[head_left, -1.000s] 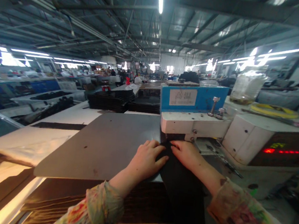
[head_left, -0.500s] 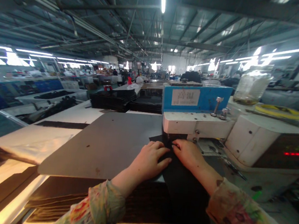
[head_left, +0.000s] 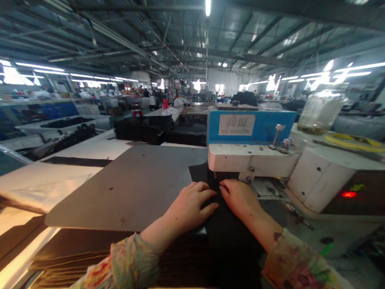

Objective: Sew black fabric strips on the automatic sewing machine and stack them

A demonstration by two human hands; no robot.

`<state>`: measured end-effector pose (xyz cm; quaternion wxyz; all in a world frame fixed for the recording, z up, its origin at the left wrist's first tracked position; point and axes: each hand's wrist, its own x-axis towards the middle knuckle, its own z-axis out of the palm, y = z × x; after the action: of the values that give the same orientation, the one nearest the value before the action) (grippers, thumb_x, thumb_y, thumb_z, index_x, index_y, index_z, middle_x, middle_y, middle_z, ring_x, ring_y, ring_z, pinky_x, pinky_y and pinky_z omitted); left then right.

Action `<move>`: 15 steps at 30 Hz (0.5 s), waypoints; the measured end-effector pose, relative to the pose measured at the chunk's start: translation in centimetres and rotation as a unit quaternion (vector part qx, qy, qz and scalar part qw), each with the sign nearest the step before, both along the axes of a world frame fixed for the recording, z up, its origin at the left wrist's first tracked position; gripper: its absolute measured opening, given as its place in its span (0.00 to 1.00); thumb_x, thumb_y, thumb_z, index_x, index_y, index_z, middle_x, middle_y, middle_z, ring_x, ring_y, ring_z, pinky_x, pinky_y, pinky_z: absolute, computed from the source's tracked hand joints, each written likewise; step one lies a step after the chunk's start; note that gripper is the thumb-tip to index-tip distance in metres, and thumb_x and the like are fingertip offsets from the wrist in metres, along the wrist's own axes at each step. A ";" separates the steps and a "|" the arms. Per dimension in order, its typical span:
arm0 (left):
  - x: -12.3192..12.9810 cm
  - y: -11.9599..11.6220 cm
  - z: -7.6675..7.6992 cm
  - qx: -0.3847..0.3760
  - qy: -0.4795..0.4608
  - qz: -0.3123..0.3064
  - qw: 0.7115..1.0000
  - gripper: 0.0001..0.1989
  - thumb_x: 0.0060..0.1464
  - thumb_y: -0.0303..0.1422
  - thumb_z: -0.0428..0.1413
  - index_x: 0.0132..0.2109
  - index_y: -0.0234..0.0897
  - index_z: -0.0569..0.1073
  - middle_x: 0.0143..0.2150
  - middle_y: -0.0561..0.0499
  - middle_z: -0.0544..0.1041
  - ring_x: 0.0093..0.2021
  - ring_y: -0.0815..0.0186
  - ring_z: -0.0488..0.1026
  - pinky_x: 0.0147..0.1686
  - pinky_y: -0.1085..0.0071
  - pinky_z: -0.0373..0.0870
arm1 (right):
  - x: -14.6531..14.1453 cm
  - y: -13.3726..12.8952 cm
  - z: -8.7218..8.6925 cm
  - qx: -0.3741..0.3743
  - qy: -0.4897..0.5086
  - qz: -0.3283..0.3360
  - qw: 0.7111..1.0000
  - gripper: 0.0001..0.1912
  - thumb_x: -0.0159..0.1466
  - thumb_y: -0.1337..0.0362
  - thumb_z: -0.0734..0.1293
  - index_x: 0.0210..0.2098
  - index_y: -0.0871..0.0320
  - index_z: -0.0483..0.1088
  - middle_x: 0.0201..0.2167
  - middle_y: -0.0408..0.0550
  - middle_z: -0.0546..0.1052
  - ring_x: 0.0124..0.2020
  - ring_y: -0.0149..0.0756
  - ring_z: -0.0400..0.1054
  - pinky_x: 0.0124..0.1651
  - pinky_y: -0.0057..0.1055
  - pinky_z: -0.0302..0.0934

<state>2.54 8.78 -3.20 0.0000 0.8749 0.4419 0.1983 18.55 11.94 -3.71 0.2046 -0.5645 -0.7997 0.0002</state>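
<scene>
Black fabric (head_left: pixel 234 233) runs from under the head of a blue and white machine (head_left: pixel 253 158) down over the table's front edge. My left hand (head_left: pixel 194 205) rests on the fabric's left side, fingers bent and thumb pointing right. Close beside it, my right hand (head_left: pixel 237 196) pinches the fabric just below the machine head, its fingertips close together. A corner of the fabric sticks out on the grey metal plate (head_left: pixel 132 184) beyond my left fingers. The needle area is hidden in shadow.
Stacked dark pieces (head_left: pixel 142 127) lie behind the plate, and brown layers (head_left: pixel 72 253) sit below its front edge. At the right are a control box (head_left: pixel 344 180) with red lights, a clear plastic jar (head_left: pixel 321 110) and a yellow ring (head_left: pixel 356 142).
More of the black fabric's far corner shows on the plate, left of the machine head. The red display has changed. Both hands keep nearly the same place, while the view has shifted slightly.
</scene>
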 end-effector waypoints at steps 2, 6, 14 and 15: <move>0.0 0.0 0.0 -0.001 -0.002 -0.001 1.000 0.15 0.54 0.41 0.47 0.46 0.40 0.69 0.43 0.49 0.68 0.43 0.63 0.63 0.44 0.66 0.62 | 0.0 0.0 0.1 -0.002 0.000 0.002 1.000 0.13 0.60 0.66 0.56 0.38 0.59 0.70 0.37 0.49 0.75 0.38 0.36 0.69 0.40 0.28 0.58; 0.0 -0.1 0.0 -0.004 -0.005 -0.002 1.000 0.16 0.54 0.41 0.47 0.46 0.40 0.69 0.44 0.49 0.68 0.43 0.63 0.63 0.45 0.66 0.62 | 0.0 -0.1 0.1 -0.006 -0.004 -0.004 1.000 0.13 0.60 0.65 0.56 0.39 0.58 0.70 0.38 0.49 0.75 0.38 0.36 0.68 0.40 0.28 0.58; -0.1 0.0 -0.1 0.000 0.000 -0.005 1.000 0.16 0.55 0.41 0.46 0.46 0.40 0.69 0.44 0.49 0.68 0.43 0.63 0.63 0.45 0.66 0.62 | 0.1 -0.1 0.0 -0.004 -0.010 -0.003 1.000 0.13 0.60 0.65 0.56 0.40 0.58 0.70 0.38 0.49 0.75 0.39 0.36 0.68 0.40 0.28 0.58; -0.1 0.0 -0.1 0.001 0.000 -0.005 1.000 0.16 0.55 0.41 0.46 0.46 0.40 0.69 0.44 0.49 0.68 0.43 0.63 0.63 0.45 0.66 0.62 | 0.0 -0.1 0.0 -0.004 -0.010 -0.002 1.000 0.13 0.60 0.66 0.56 0.39 0.58 0.70 0.38 0.49 0.75 0.38 0.36 0.68 0.40 0.28 0.58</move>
<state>2.47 8.76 -3.29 -0.0003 0.8772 0.4372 0.1985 18.60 11.87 -3.70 0.1947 -0.5668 -0.8005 -0.0023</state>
